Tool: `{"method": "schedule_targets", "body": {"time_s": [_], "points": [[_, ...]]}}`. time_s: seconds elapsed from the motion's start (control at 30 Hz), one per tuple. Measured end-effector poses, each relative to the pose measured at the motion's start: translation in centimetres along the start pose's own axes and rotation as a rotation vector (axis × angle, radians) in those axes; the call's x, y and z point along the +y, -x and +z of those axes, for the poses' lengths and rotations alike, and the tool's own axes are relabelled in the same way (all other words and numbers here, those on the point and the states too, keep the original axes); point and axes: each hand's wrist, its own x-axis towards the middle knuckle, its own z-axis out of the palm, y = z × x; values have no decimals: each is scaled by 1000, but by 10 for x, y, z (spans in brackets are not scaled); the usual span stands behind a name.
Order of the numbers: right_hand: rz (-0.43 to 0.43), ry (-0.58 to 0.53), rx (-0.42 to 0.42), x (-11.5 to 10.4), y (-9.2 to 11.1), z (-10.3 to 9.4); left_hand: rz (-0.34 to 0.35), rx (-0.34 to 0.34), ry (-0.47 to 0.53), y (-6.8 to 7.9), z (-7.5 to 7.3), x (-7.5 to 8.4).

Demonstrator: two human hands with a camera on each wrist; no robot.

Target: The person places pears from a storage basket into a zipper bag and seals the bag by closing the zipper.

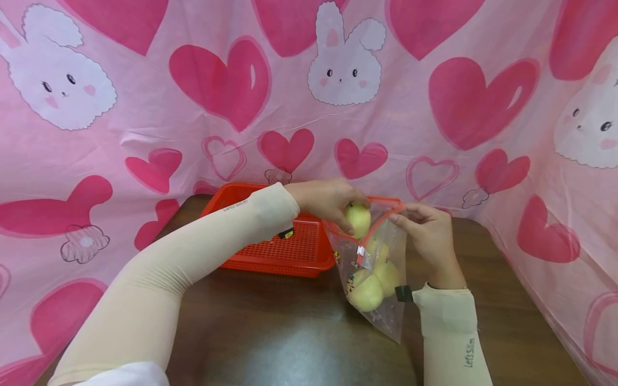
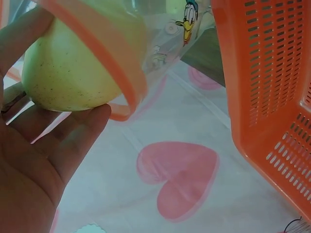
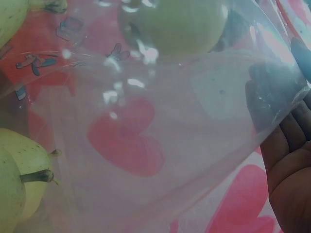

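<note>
My left hand [image 1: 325,197] grips a yellow-green pear [image 1: 358,221] at the mouth of a clear plastic bag [image 1: 392,321]. In the left wrist view, the thumb and fingers spread around the pear [image 2: 73,68], and the bag's orange rim [image 2: 104,60] crosses over it. My right hand [image 1: 429,233] pinches the right side of that rim, holding the mouth apart. A white zip slider [image 1: 360,250] hangs at the near end of the rim. Lower in the bag lie several more pears [image 1: 366,292]; stems show on the pears [image 3: 26,177] in the right wrist view.
A red-orange perforated basket [image 1: 289,241] sits left of the bag on the brown wooden table [image 1: 270,327], partly behind my left forearm. A pink cloth [image 1: 299,112] with hearts and rabbits hangs around the table's back and sides.
</note>
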Motion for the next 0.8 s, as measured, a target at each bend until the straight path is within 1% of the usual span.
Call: {"method": "schedule_targets", "body": {"time_s": [0.3,0.57,0.8], "points": [[4,-13,-5,-1,0,0,11,-24,-17,-7,5,1],[27,-35,3,-1,0,0,-4,-57,-1,-14,11,0],[29,-10,5,-1,0,-1,61,-58,37,-19,16,1]]}}
